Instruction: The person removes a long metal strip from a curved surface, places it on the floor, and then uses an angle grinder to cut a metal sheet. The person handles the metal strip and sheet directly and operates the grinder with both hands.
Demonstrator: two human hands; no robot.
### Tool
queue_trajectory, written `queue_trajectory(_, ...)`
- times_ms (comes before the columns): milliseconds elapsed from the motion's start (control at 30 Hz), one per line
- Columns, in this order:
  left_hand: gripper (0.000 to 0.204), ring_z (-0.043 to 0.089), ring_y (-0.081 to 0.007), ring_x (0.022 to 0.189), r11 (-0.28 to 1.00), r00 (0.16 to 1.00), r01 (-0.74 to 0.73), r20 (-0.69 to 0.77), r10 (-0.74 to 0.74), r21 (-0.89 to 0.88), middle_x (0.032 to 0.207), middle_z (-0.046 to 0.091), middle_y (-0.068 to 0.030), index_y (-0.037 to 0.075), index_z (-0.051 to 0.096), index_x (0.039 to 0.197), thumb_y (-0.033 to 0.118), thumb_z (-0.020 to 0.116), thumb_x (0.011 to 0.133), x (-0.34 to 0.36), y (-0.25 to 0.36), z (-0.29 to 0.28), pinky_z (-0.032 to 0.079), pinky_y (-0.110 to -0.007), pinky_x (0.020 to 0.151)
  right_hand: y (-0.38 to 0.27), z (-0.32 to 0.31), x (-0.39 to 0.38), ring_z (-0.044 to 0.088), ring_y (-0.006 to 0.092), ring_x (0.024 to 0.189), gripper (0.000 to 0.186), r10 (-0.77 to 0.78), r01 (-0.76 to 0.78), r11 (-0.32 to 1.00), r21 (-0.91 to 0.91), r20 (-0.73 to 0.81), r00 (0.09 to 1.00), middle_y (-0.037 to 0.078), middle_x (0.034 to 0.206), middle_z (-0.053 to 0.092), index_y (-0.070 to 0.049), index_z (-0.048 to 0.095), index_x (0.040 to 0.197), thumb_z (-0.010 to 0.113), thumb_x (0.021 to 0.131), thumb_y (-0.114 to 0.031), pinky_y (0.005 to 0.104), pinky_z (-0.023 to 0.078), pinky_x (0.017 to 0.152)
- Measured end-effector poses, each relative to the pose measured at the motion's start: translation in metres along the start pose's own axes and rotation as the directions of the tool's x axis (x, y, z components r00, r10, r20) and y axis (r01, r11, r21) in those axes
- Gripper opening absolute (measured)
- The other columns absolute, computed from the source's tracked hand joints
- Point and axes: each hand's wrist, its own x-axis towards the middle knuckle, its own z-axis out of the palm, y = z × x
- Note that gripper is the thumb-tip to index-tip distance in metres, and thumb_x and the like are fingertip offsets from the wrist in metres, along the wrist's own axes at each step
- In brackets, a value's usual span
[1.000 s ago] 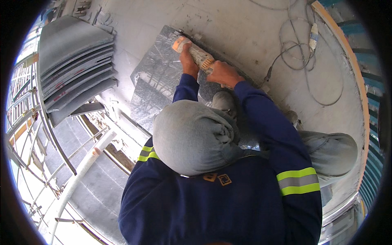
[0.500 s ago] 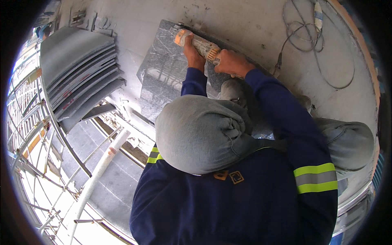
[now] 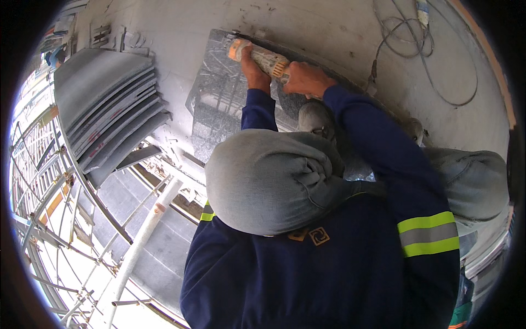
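Both of my hands are closed on an orange, dust-covered angle grinder (image 3: pixel 264 58). My left hand (image 3: pixel 254 70) wraps round the front of its body, near the orange head. At the rear, by the orange vents, my right hand (image 3: pixel 308 80) grips the handle end. Beneath the tool lies a dark grey, polished stone slab (image 3: pixel 216 107) with pale veins and reflections on it. The grinder's head is at the slab's far edge; its disc is too hidden to make out. My knee and boot (image 3: pixel 316 119) are close to the slab's near side.
A stack of grey stone slabs (image 3: pixel 104 71) stands at the left. Beyond it are scaffold poles (image 3: pixel 60 230) and a thick pale pipe (image 3: pixel 145 233). A black cable (image 3: pixel 402 55) lies coiled on the concrete floor at the right, with a pale connector (image 3: pixel 422 13).
The grinder and both hands have shifted slightly left along the slab's far edge. The whole view has also moved a little. My grip looks the same.
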Motion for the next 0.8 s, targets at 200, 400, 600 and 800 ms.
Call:
queue_trajectory(200,0.032,0.064,-0.0272,0.082,0.999,0.999,0.028,0.018,-0.028,0.016,0.094,0.057,-0.009,0.007,0.053,0.113,0.026,0.064,0.089,-0.008,-0.001,0.005,0.056,-0.044,0.072,0.004,-0.002,-0.004,0.07,0.0299,0.056,0.035,-0.014,0.013,0.998,-0.063,-0.006,1.0,0.021,0.067,0.069,0.006,0.069,0.092,0.071,0.072,-0.023,0.0409,0.058,0.064)
queue_trajectory(400,0.031,0.064,-0.0284,0.081,0.999,0.999,0.035,0.002,-0.035,0.003,0.094,0.057,-0.0102,0.007,0.054,0.111,0.026,0.063,0.088,-0.008,0.0,0.004,0.056,-0.045,0.072,0.001,-0.002,0.0,0.073,0.027,0.062,0.037,0.032,-0.029,0.995,-0.097,0.03,0.999,0.019,0.076,0.073,0.005,0.071,0.094,0.072,0.073,-0.025,0.0393,0.06,0.065)
queue_trajectory(600,0.033,0.063,-0.0288,0.084,0.999,1.0,-0.011,-0.005,0.011,0.047,0.096,0.057,-0.01,0.008,0.055,0.113,0.027,0.064,0.087,0.004,0.001,0.001,0.056,-0.044,0.074,0.005,0.002,0.007,0.073,0.0272,0.062,0.036,0.016,-0.016,1.0,-0.02,0.026,1.0,0.019,0.074,0.073,0.006,0.071,0.093,0.071,0.073,-0.025,0.0399,0.06,0.065)
queue_trajectory(800,0.037,0.062,-0.0292,0.089,0.999,0.999,-0.032,0.02,0.032,0.018,0.102,0.057,-0.0099,0.008,0.055,0.115,0.029,0.065,0.086,0.025,0.006,-0.009,0.055,-0.045,0.079,0.002,0.006,0.026,0.074,0.0268,0.062,0.036,-0.027,0.027,0.994,-0.109,0.003,1.0,0.018,0.074,0.073,0.005,0.072,0.095,0.07,0.073,-0.024,0.0396,0.061,0.065)
